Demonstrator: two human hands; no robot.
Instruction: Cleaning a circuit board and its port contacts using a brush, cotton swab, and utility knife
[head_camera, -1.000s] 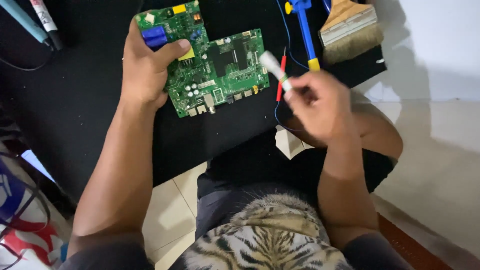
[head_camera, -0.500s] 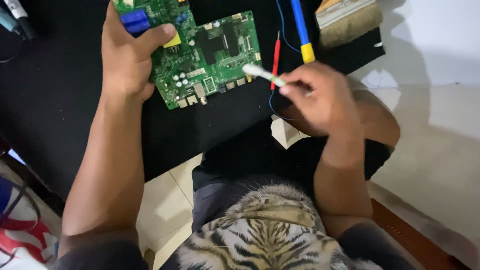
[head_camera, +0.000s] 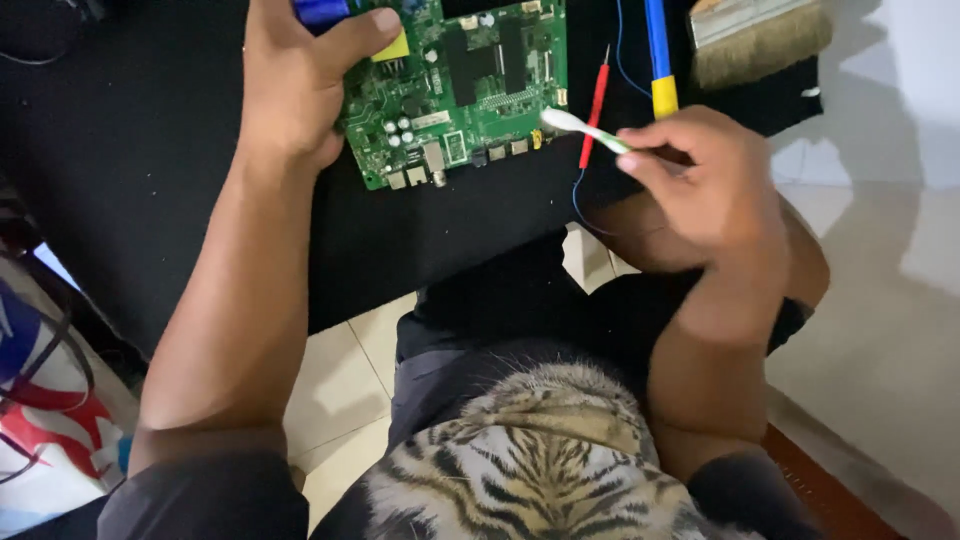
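The green circuit board (head_camera: 470, 85) lies flat on a black mat (head_camera: 130, 160) near the top of the head view, its upper edge cut off by the frame. The left hand (head_camera: 300, 85) grips the board's left end: the thumb presses on top of it next to a yellow component (head_camera: 393, 47), and the palm rests on the mat beside the board's lower left corner. A blue component (head_camera: 322, 10) shows at the frame edge just above the thumb. The right hand (head_camera: 705, 185) is clenched round the handle of a white and green toothbrush (head_camera: 580, 127); the brush head points left and hovers at the board's lower right corner, though contact with the board cannot be confirmed. Just right of the board a red probe (head_camera: 596, 105) lies on the mat, close behind the toothbrush, with a thin blue wire (head_camera: 622, 40) running alongside it. Further right lies a tool with a blue and yellow handle (head_camera: 658, 60), partly hidden by the right hand's fingers. A flat paintbrush (head_camera: 755, 40) with pale bristles rests at the mat's upper right corner. The person wears a tiger-print shirt (head_camera: 510, 465) and sits over a pale tiled floor (head_camera: 880, 330).
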